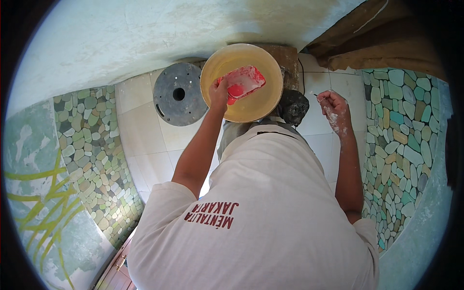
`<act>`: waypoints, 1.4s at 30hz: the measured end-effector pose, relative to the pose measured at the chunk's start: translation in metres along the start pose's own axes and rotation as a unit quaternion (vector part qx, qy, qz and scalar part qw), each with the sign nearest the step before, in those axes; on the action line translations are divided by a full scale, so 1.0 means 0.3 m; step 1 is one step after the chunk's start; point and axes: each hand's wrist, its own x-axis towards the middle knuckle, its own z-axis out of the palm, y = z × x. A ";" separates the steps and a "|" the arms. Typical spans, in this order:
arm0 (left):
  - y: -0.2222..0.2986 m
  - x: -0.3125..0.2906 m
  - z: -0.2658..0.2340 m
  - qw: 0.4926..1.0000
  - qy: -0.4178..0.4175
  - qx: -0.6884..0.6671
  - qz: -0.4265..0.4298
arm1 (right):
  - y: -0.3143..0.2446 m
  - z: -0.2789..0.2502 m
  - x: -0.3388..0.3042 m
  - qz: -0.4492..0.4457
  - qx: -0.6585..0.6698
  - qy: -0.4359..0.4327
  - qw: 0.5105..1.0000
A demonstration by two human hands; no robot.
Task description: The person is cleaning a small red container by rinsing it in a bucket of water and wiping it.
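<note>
My left hand [219,94] is closed around one end of a red plastic scoop [249,80] with a rounded rectangular shape and whitish residue on it. It is over a round yellow basin [261,58] whose inside is pale yellow. Off to the right of the basin, my right hand [334,110] hovers above the floor, its fingers curled together and smeared with white. A thin dark tip [315,95] pokes out from those fingers; the rest of what they hold is hidden.
Left of the basin is a dark grey disc [166,92] with a central hole. A black plastic bag [294,107] and a brown wooden block [288,59] lie at its right. Brown cloth [386,53] hangs at far right. Pebble strips [403,130] flank the pale tiles [140,121].
</note>
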 end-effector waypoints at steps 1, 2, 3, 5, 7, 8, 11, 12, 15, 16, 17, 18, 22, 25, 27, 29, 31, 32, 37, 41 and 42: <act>-0.008 0.002 -0.003 0.999 0.001 0.036 0.007 | -0.002 0.003 0.003 -0.003 0.006 0.001 1.000; -0.013 0.005 -0.011 0.997 0.003 0.072 0.013 | -0.005 0.005 0.003 -0.004 0.007 -0.001 1.000; -0.012 0.005 -0.008 0.997 0.002 0.073 0.013 | -0.007 0.002 0.000 0.002 0.000 0.001 1.000; -0.010 0.002 -0.008 0.998 0.017 0.058 -0.009 | -0.006 0.002 0.004 0.008 -0.006 0.003 1.000; 0.053 -0.016 0.009 0.995 0.028 0.031 -0.090 | 0.010 0.001 0.003 -0.002 0.015 0.009 1.000; 0.079 -0.027 0.022 0.985 0.043 0.001 -0.168 | 0.015 -0.006 -0.005 0.001 0.017 0.013 1.000; 0.052 -0.045 0.018 0.979 0.013 -0.029 -0.201 | -0.002 -0.004 0.000 0.005 -0.006 0.005 1.000; 0.035 -0.041 0.006 0.979 0.013 -0.030 -0.200 | 0.000 -0.002 0.001 0.004 0.005 0.003 1.000; 0.016 -0.037 -0.010 0.954 -0.123 -0.207 -0.180 | -0.004 -0.002 0.005 -0.005 0.016 0.003 1.000; 0.030 -0.044 0.001 0.946 -0.133 -0.226 -0.189 | -0.001 -0.003 0.003 -0.012 0.017 0.006 1.000; 0.043 -0.052 0.013 0.938 -0.143 -0.246 -0.197 | 0.006 -0.008 -0.003 -0.010 0.017 0.008 1.000; 0.037 -0.049 0.005 0.939 -0.140 -0.247 -0.193 | 0.000 -0.006 -0.003 -0.006 0.006 0.009 1.000; 0.015 -0.054 0.019 0.947 -0.147 -0.225 -0.175 | 0.001 -0.007 -0.002 0.009 0.017 0.000 1.000; 0.008 -0.055 0.024 0.947 -0.139 -0.230 -0.173 | 0.001 -0.002 -0.002 0.002 0.012 -0.001 1.000; 0.016 -0.058 0.026 0.953 -0.138 -0.216 -0.163 | -0.004 0.001 -0.006 0.003 0.007 0.003 1.000; 0.049 -0.069 0.037 0.945 -0.116 -0.239 -0.191 | 0.003 -0.006 -0.012 0.007 0.002 0.013 1.000; 0.013 -0.054 0.013 0.956 -0.107 -0.220 -0.164 | -0.008 0.002 -0.007 0.002 0.005 0.002 1.000; -0.010 -0.041 -0.003 0.964 -0.100 -0.200 -0.142 | -0.009 0.005 0.001 0.003 0.005 -0.003 1.000; 0.009 -0.052 0.014 0.948 -0.111 -0.263 -0.139 | 0.008 -0.003 -0.005 0.001 0.008 0.004 1.000; 0.003 -0.029 0.015 0.946 -0.126 -0.280 -0.104 | 0.011 -0.003 -0.007 -0.004 -0.001 0.001 1.000; 0.013 -0.032 0.019 0.946 -0.127 -0.280 -0.105 | 0.006 0.000 -0.008 0.000 0.009 0.004 1.000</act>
